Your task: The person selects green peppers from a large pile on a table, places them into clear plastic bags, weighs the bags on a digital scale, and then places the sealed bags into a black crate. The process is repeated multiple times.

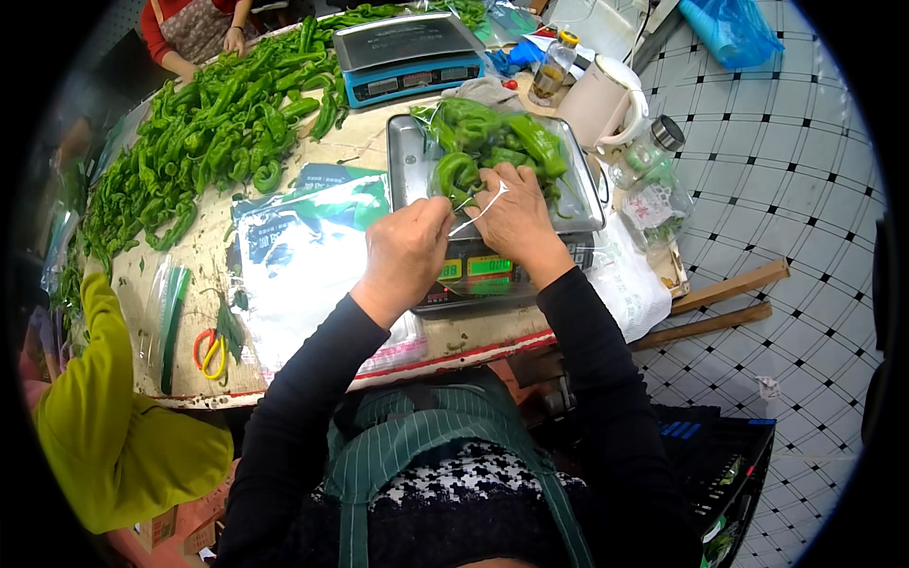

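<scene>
A clear plastic bag of green peppers (pixel 490 135) lies on the metal tray (pixel 408 163) of a digital scale in front of me. My left hand (pixel 412 245) is closed on the edge of the bag's film at its near side. My right hand (pixel 515 209) reaches over the bag's near part, fingertips against the peppers and film; whether it grips anything I cannot tell. Lit displays (pixel 490 265) show on the scale below my hands. Left of the scale lies a stack of printed plastic bags (pixel 305 248).
A large pile of green peppers (pixel 220 135) covers the table's far left. Behind stands a blue scale (pixel 415 85). A kettle (pixel 600 103) and bottles (pixel 554 71) stand at right. Scissors (pixel 211 353) lie at left. Co-workers' arms (pixel 103 341) are at the left and far edges.
</scene>
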`<state>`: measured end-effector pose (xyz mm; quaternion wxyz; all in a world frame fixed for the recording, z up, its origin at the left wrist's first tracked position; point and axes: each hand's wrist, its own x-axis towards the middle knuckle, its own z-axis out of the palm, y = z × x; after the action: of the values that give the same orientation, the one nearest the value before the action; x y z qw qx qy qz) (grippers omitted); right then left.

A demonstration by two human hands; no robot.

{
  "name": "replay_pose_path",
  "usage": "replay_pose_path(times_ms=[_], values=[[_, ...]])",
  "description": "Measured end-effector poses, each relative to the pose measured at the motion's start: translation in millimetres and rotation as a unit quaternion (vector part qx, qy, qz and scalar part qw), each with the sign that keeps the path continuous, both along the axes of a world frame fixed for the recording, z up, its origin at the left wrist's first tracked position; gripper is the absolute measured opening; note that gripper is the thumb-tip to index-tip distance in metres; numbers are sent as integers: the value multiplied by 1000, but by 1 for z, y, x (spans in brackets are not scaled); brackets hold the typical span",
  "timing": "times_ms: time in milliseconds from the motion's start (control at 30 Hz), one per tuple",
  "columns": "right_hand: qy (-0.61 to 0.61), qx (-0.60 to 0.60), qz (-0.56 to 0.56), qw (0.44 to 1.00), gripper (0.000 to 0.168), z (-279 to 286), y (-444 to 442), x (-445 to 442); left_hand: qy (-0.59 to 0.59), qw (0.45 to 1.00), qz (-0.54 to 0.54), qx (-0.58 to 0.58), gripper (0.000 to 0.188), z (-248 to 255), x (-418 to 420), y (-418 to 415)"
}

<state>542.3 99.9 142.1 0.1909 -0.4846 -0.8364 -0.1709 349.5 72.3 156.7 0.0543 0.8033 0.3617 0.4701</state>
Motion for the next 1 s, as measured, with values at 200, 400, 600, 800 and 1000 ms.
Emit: replay_pose_path(times_ms=[200,400,600,800,1000], values=[[35,-51,-26,998,27,17,-32,15,3,984,-44,-174,46,2,-18,-20],[260,-111,44,958,22,83,-116,23,-179,944,52,-274,28,-4,-85,-18],[402,60,-197,892,18,90,-130,76,-217,921,5,-323,23,1,-63,-24],[556,-141,-260,777,41,38,-117,127,-196,912,-12,-359,36,-12,-40,-35],[581,-251,-218,743,51,19,-101,129,-114,910,22,-398,49,-24,-21,-45]])
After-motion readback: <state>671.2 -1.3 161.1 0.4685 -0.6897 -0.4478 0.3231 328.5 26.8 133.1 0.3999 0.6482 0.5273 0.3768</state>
